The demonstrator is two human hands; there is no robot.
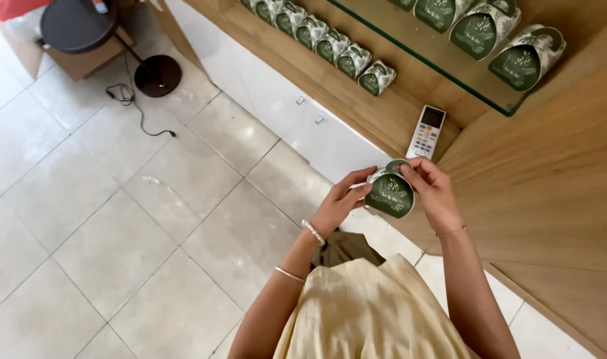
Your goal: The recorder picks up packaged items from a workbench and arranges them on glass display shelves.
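Both my hands hold one small round container [390, 191] with a dark green label and a pale leaf-patterned wrap, in front of my chest. My left hand [343, 198] grips its left side with fingers curled around it. My right hand [435, 193] holds its right side, with the fingertips on the top rim. The container sits just below the edge of a wooden shelf [356, 100].
A row of several matching green containers [330, 46] lines the wooden shelf, with more [483, 30] on a glass shelf [449, 73] above. A white remote control [427, 131] lies on the wood shelf. White cabinet doors [283, 113], a round black stool [77, 23] and a cable [134, 106] are on the tiled floor.
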